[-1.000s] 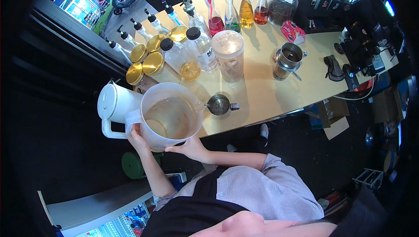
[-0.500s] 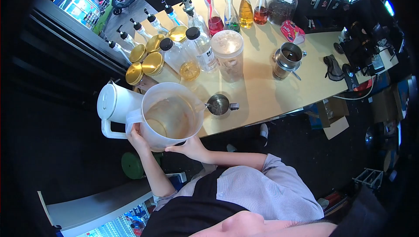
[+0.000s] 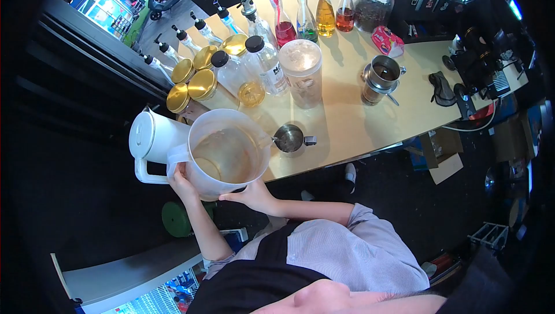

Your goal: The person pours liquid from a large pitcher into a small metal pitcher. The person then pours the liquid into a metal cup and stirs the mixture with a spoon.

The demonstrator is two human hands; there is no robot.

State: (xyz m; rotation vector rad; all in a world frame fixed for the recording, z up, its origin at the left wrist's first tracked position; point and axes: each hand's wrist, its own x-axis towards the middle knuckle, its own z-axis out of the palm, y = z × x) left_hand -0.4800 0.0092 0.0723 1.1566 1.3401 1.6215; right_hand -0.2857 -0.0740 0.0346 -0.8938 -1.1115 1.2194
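Note:
A large translucent plastic pitcher (image 3: 228,182) is held tilted at the front left corner of the table. My left hand (image 3: 184,184) grips its handle, and my right hand (image 3: 254,197) supports its lower side, thumb and fingers against the wall. Its inside looks cloudy, with a pale tan tint. The rim is beside a small metal cup (image 3: 289,139) with a handle, standing on the table. A bright streak lies between rim and cup; I cannot tell whether it is liquid. Just left of the pitcher stands a white lidded jug (image 3: 151,136).
Gold-lidded jars (image 3: 202,84), black-capped bottles (image 3: 266,65) and a tall clear container (image 3: 301,77) stand behind the pitcher. Several syrup bottles (image 3: 325,16) line the far edge. A metal drip filter (image 3: 384,71) sits on a glass to the right. The table's front edge (image 3: 324,166) runs close by.

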